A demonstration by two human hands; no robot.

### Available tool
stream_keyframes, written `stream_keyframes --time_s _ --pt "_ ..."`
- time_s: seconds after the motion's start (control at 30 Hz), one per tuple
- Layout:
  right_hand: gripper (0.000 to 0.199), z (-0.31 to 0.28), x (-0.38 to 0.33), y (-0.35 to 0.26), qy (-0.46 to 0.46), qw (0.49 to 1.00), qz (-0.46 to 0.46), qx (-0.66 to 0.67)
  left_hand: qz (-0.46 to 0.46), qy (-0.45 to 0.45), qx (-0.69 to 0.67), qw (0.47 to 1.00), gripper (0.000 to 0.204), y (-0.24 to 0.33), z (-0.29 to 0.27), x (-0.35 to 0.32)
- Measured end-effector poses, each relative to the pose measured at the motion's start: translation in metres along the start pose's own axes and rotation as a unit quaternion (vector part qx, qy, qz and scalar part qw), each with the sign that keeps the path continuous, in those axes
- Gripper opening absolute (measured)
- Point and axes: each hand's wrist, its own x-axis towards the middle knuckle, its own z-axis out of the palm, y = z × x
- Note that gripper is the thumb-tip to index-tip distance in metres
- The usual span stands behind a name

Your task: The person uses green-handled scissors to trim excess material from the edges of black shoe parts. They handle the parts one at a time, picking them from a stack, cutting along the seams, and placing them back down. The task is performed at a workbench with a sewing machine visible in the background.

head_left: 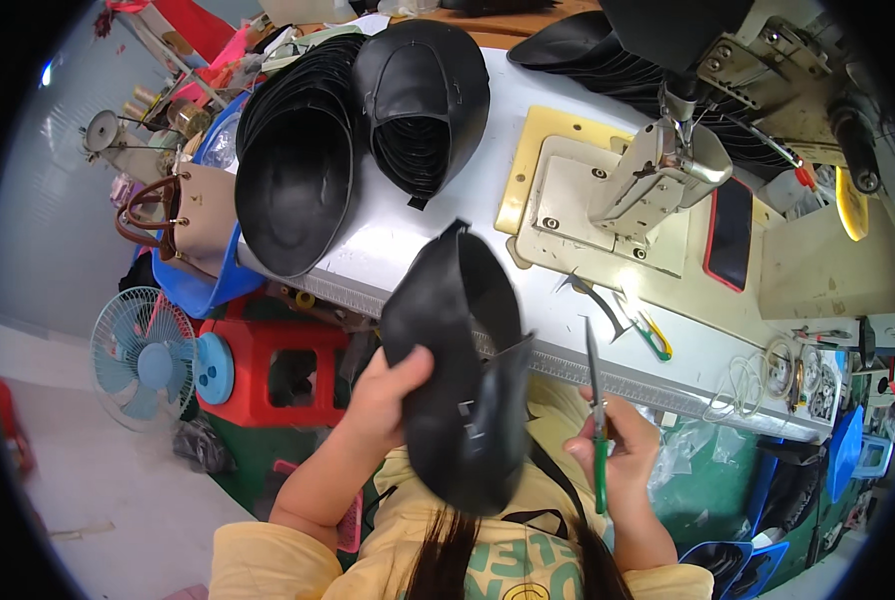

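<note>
My left hand [376, 400] grips a black leather shoe upper [443, 390] by its side, thumb on top, and holds it tilted in front of my body at the table's near edge. The upper's opening faces up and to the right. My right hand [628, 440], a little to the right and apart from the upper, is closed round green-handled scissors [600, 455] with the blades pointing up. On the white table [378, 255], beyond the held upper, lie a nested stack of black uppers [408, 75] and an overlapping row of black shoe pieces [298, 190].
A sewing machine [658, 185] stands at the right of the table, with a red-edged phone [730, 235] beside it. Small green-and-yellow snips [655, 337] lie nearer. More black pieces [568, 45] lie behind. Left are a handbag [206, 215], a red stool [230, 370] and a fan [156, 365].
</note>
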Motion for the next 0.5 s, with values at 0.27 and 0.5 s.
stream_keyframes --time_s 0.27,0.5 --pt "0.056 -0.003 0.004 0.014 -0.008 1.0 0.017 0.001 0.154 0.126 0.212 0.957 0.033 0.092 -0.023 -0.015" --pt "0.051 0.014 0.009 0.0 -0.074 0.997 0.01 -0.023 0.162 0.245 0.831 0.473 0.036 0.144 -0.087 0.112"
